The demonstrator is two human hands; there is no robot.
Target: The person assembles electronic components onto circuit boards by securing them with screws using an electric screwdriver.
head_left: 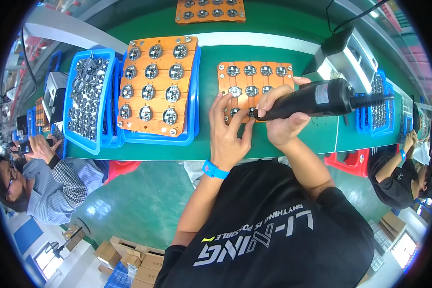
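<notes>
My right hand (284,128) is wrapped round a black electric screwdriver (306,102), held tilted with its cable end to the right. The driver's tip points down at the lower row of an orange fixture plate (243,81). Rows of small round electronic parts (250,70) sit in that plate's recesses. My left hand (227,141), with a blue band on the wrist, rests at the plate's lower left with its fingers apart. Its fingertips lie beside a round part in the lower row. The driver and my fingers partly hide that row, and the screw point cannot be made out.
Left of the plate, a second filled orange plate (161,82) lies over a blue tray (195,113). Beyond it stands a blue bin (68,126) of small parts. A white-and-black device (353,60) and more blue bins (389,113) are at right. Co-workers sit at both sides.
</notes>
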